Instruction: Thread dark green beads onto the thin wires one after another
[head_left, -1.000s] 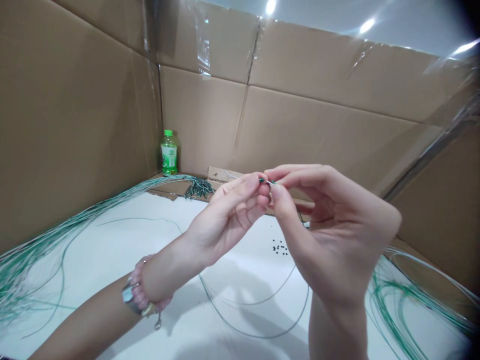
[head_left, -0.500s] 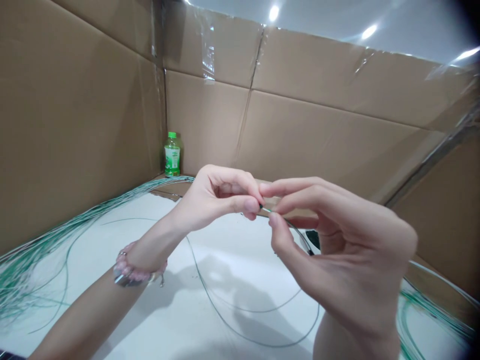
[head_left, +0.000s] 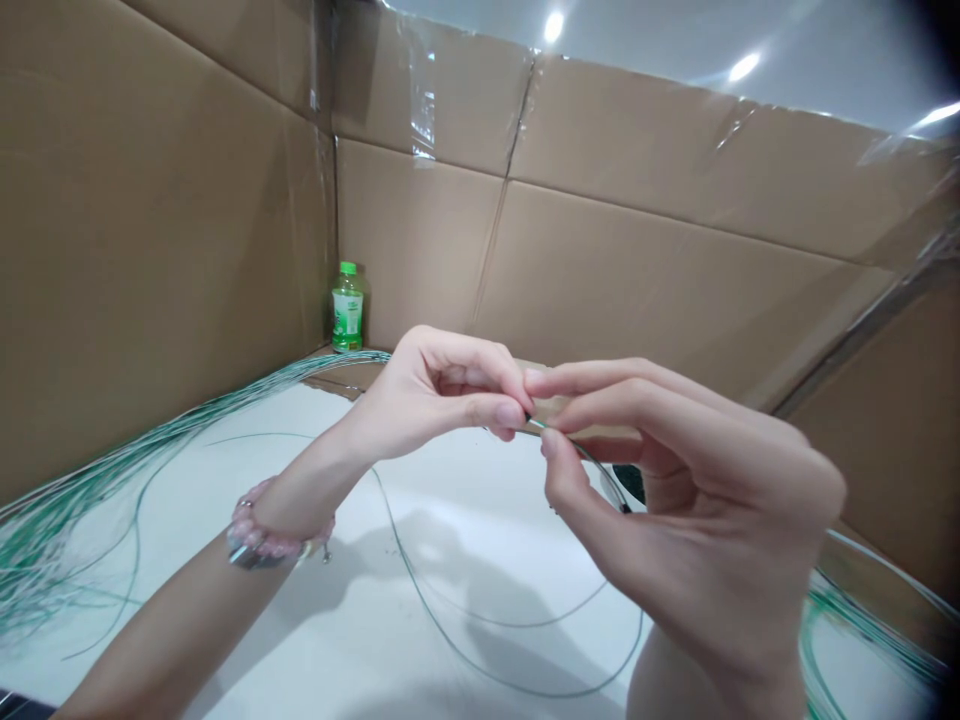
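My left hand (head_left: pixel 442 390) pinches a tiny black piece (head_left: pixel 529 416) between thumb and fingertip; most of it is covered. A thin green wire (head_left: pixel 538 424) runs from that piece to my right hand (head_left: pixel 697 480), whose thumb and fingertips close on it. The two hands almost touch, raised over the white tabletop (head_left: pixel 450 560). Behind my right thumb a darker curved strand ends at a small black bit (head_left: pixel 625 508). A long loop of green wire (head_left: pixel 450 640) hangs below the hands.
A bundle of green and white wires (head_left: pixel 97 490) spreads along the left edge. More wires (head_left: pixel 862 630) lie at the right. A green bottle (head_left: pixel 348 308) stands in the far corner, against cardboard walls (head_left: pixel 615 270). A dark round object (head_left: pixel 630 482) shows partly behind my right hand.
The pinched hands have shifted very slightly to the right in the picture, along with a small tilt of the whole view. Both grips look the same.
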